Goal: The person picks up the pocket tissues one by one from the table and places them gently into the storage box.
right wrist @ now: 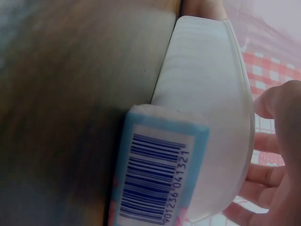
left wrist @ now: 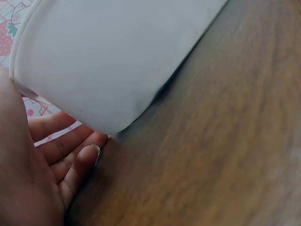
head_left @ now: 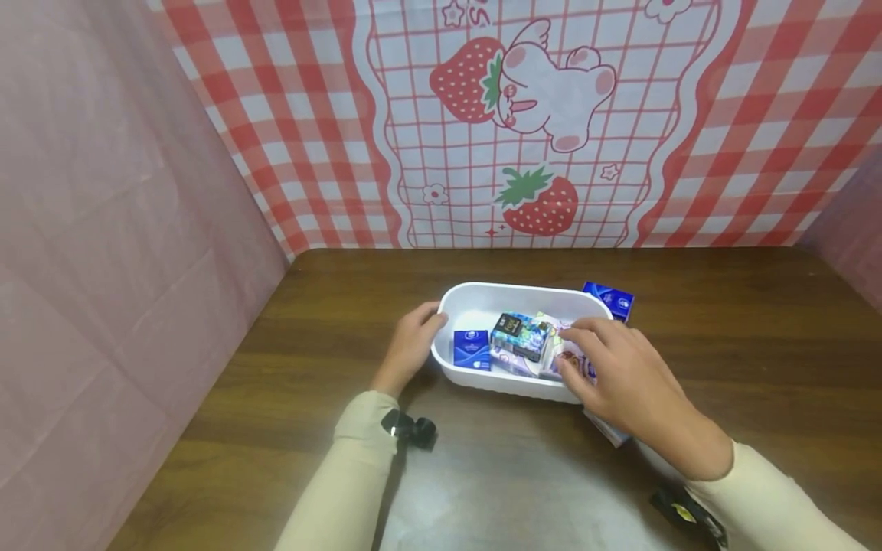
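A white oblong plastic bin [head_left: 510, 389] sits on the table. My left hand [head_left: 412, 344] grips its left end, thumb over the rim and fingers along the outer wall. My right hand [head_left: 623, 375] hovers over the right end, thumb and fingers spread apart and nothing visible between them. Below it in the bin is a pale patterned tissue pack [head_left: 577, 361], partly hidden by the fingers. Beside that, a blue floral pack with a black label [head_left: 520, 335] lies on top of a light purple pack [head_left: 513, 363]. At the bin's left lies a dark blue pack [head_left: 472, 350].
Behind the bin's right end lies another dark blue pack [head_left: 611, 300]. By the front right corner, a light-blue-edged pack with a barcode [right wrist: 157, 172] lies partly under my right hand. The brown wooden table [head_left: 331, 298] meets a red checked cloth [head_left: 296, 145] at the back.
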The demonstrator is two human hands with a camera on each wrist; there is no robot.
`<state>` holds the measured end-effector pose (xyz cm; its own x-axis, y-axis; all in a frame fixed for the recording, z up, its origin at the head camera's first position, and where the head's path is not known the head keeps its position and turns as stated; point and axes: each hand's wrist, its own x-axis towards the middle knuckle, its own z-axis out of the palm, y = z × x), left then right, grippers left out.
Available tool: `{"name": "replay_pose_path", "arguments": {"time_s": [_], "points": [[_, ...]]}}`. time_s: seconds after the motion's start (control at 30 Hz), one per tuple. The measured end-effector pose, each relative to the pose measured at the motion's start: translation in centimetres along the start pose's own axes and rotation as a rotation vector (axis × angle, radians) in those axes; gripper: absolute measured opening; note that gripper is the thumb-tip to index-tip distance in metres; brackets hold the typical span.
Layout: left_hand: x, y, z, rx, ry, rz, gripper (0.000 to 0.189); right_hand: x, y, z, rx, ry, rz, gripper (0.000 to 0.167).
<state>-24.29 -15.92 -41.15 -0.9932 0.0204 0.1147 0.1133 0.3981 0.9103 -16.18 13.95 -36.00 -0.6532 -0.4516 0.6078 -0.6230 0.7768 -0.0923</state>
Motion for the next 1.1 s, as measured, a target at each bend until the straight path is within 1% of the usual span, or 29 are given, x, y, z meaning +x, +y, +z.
{"name": "replay_pose_path", "arguments": {"time_s": [0.23,0.5,0.7,0.87,1.1], "points": [[0.0,-0.2,0.2,-0.005,0.006,0.005,0.039,-0.6,-0.2,-0.5,-0.048,-0.102,0.066,0.046],[0.2,0.0,0.2,-0.002,0.001,0.016,0.039,-1.0,-0.2,-0.8,-0.058,-0.126,0.098,0.051],[0.0,0.1,0.1,-0.003,0.003,-0.003,0.04,-1.0,-0.1,-0.8,-0.053,-0.151,0.131,0.054],[0.0,0.1,0.1,0.0,-0.002,-0.011,0.04,-1.3,-0.1,-1.0,-0.04,-0.17,0.171,0.061],[0.1,0.0,0.1,0.009,0.003,-0.023,0.041,-1.8,0.0,-1.3,-0.026,-0.188,0.181,0.069]]}}
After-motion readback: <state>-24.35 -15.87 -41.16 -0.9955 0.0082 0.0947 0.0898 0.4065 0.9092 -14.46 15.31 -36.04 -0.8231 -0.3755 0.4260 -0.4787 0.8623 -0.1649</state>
